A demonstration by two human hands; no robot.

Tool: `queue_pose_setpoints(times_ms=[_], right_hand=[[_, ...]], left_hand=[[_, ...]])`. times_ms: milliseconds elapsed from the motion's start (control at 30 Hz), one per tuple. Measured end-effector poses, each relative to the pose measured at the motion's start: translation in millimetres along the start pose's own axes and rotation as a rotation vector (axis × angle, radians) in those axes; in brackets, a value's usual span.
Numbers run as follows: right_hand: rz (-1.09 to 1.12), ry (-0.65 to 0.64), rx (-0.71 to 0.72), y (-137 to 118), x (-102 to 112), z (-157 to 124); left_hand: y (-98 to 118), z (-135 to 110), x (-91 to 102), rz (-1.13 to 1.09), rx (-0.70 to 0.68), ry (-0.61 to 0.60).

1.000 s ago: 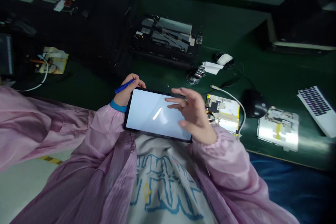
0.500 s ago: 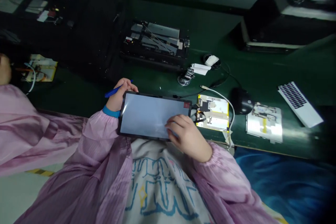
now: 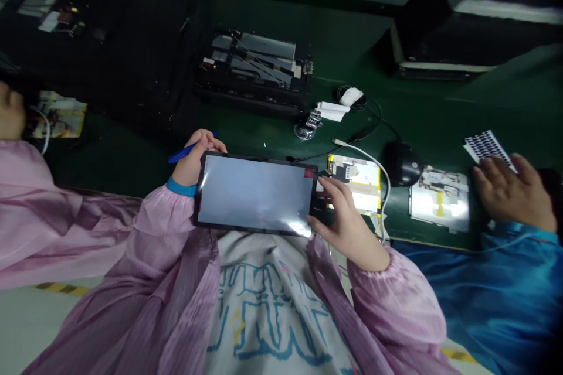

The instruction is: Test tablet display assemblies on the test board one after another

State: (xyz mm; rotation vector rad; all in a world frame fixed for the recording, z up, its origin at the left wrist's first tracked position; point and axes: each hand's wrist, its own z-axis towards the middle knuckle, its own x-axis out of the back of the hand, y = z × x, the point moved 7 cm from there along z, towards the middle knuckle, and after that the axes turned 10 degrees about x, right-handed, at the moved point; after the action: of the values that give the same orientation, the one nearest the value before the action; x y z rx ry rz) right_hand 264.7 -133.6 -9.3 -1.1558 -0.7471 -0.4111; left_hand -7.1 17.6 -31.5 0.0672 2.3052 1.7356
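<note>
A dark-framed display screen, lit pale grey with a small red mark in its upper right corner, lies tilted before my body. My left hand grips its left edge and also holds a blue pen. At the right edge is my right hand, thumb at the lower corner and fingers near the upper corner, curved about the edge. Just beyond those fingers lies an opened board with yellow edges, with dark leads running toward the screen.
A white cable curves past the board near a black round device. A silver assembly lies farther right. A co-worker's hand rests by a label sheet. Behind stand a black foam tray and a metal stamp.
My right hand has moved from over the screen to its right edge. A co-worker's hand in a blue sleeve has come in at the right, onto the label sheet.
</note>
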Motion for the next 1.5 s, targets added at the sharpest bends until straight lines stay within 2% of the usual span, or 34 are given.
queue_pose_setpoints(times_ms=[133, 367, 600, 1300, 1500], right_hand=[[0.026, 0.002, -0.031, 4, 0, -3], [0.024, -0.071, 0.023, 0, -8, -3], [0.019, -0.132, 0.005, -2, -12, -4], [-0.010, -0.173, 0.005, 1, -14, -4], [0.071, -0.164, 0.027, 5, -9, -5]], left_hand=[[0, 1, 0.3, -0.012, 0.006, -0.004], [-1, 1, 0.4, -0.018, -0.002, -0.011], [-1, 2, 1.7, -0.019, 0.013, -0.026], [2, 1, 0.8, 0.028, -0.002, 0.019], [3, 0, 0.3, 0.041, -0.006, 0.022]])
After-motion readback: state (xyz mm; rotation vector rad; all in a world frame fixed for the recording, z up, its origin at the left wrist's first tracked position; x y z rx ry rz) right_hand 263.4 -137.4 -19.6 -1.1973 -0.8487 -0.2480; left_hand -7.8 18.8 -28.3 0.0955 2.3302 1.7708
